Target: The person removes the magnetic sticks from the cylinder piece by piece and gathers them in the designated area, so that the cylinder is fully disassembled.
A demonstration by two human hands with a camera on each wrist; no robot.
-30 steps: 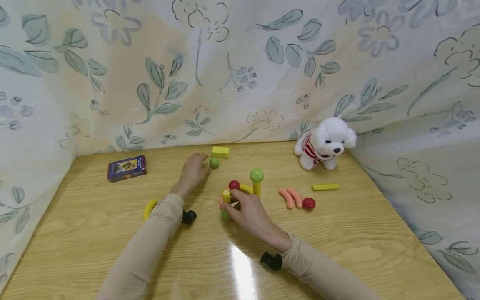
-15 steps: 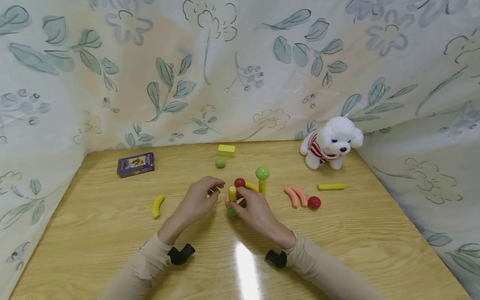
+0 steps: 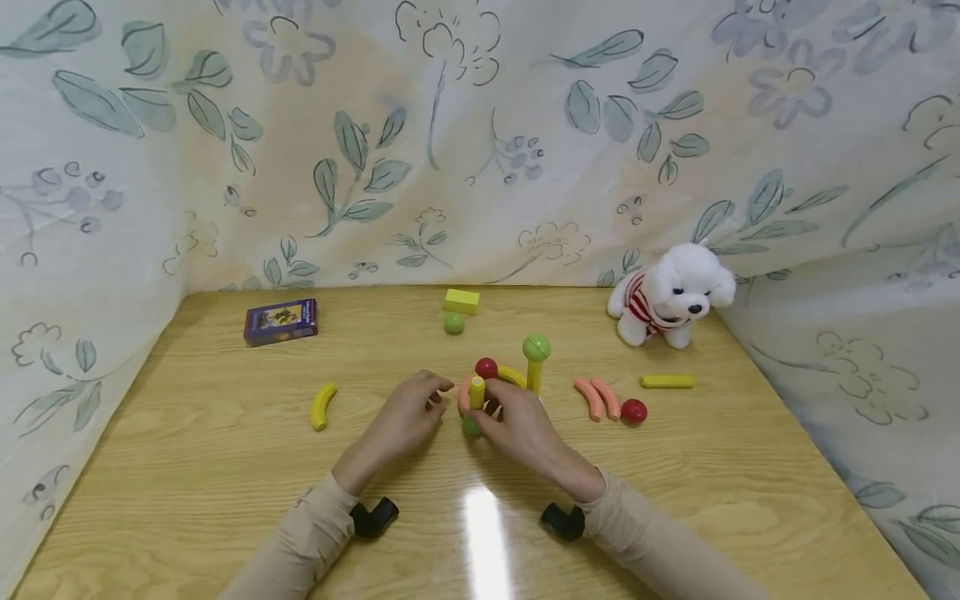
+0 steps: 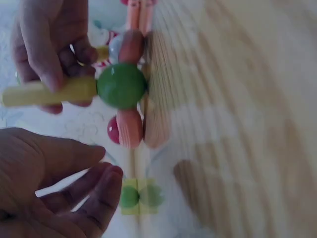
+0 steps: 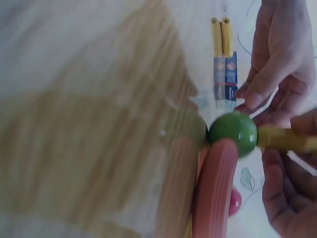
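Observation:
My right hand [image 3: 521, 425] pinches an upright yellow stick [image 3: 477, 392] between thumb and fingers. The stick's lower end meets a green ball [image 5: 233, 134] on the table. Curved pink [image 3: 464, 397] and yellow [image 3: 513, 376] sticks and a red ball [image 3: 486, 367] adjoin it in a low assembly. At its right stands another yellow stick [image 3: 534, 377], topped by a green ball [image 3: 536, 348]. My left hand [image 3: 408, 415] is just left of the assembly, fingers loosely bent and holding nothing; the left wrist view shows a gap between its fingertips and the pieces.
Behind lie a loose green ball [image 3: 453, 323] and a yellow block [image 3: 462, 302]. A card box [image 3: 281, 322] and curved yellow stick [image 3: 322, 407] are left. To the right are two pink sticks [image 3: 597, 399], a red ball [image 3: 633, 411], a yellow stick [image 3: 667, 382] and a plush dog [image 3: 667, 296].
My left hand has drawn back from the loose green ball at the rear toward the assembly, without taking it. My right hand keeps its hold on the yellow stick. The head view has shifted slightly.

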